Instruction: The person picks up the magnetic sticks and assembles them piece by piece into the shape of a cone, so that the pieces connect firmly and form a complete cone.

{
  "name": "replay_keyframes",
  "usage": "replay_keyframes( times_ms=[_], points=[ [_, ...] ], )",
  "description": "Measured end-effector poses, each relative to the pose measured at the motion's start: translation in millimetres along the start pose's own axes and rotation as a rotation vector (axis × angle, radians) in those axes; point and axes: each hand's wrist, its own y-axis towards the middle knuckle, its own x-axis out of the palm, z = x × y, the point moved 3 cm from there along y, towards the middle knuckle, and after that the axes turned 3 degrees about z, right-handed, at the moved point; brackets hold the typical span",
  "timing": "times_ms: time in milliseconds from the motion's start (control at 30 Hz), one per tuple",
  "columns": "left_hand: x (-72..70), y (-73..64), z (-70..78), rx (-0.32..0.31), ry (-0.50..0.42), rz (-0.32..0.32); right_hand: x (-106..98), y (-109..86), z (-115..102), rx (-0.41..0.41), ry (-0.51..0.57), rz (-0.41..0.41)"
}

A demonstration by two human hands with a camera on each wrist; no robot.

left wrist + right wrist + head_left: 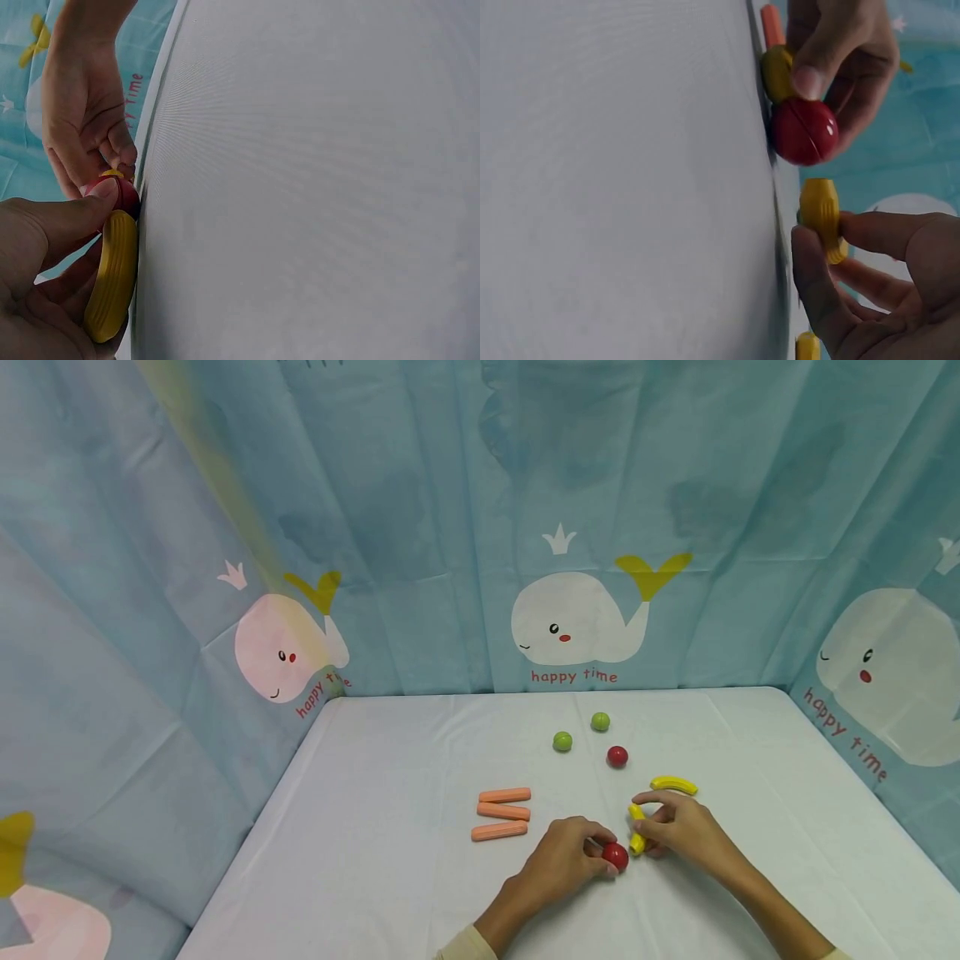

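Note:
My left hand point(566, 862) is low over the white table, its thumb and fingers gripping a glossy red ball point(616, 857) with a seam around it. A ribbed yellow toy banana point(114, 277) lies under that hand against the ball, hidden from the head view. Just to the right, my right hand point(686, 831) pinches another yellow toy banana point(637, 832) between thumb and fingers, a short gap from the red ball. A third yellow banana point(673, 785) lies beyond the right hand.
Three orange sticks point(500, 811) lie to the left of the hands. Farther back are a second red ball point(617, 757) and two green balls point(562, 742). A blue curtain point(450, 568) printed with whales rises behind the white table point(360, 860) and along its sides.

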Motion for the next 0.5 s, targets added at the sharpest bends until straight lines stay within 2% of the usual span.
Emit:
replay_keyframes(
  times_ms=[200,500],
  points=[
    [-0.2,0.7,1.4,-0.005,0.004,-0.007,6.1,0.2,-2.4,0.017,0.011,-0.005],
    [0.5,1.0,1.9,-0.017,0.015,-0.018,8.9,-0.4,-2.6,0.027,-0.042,-0.014]
  ],
)
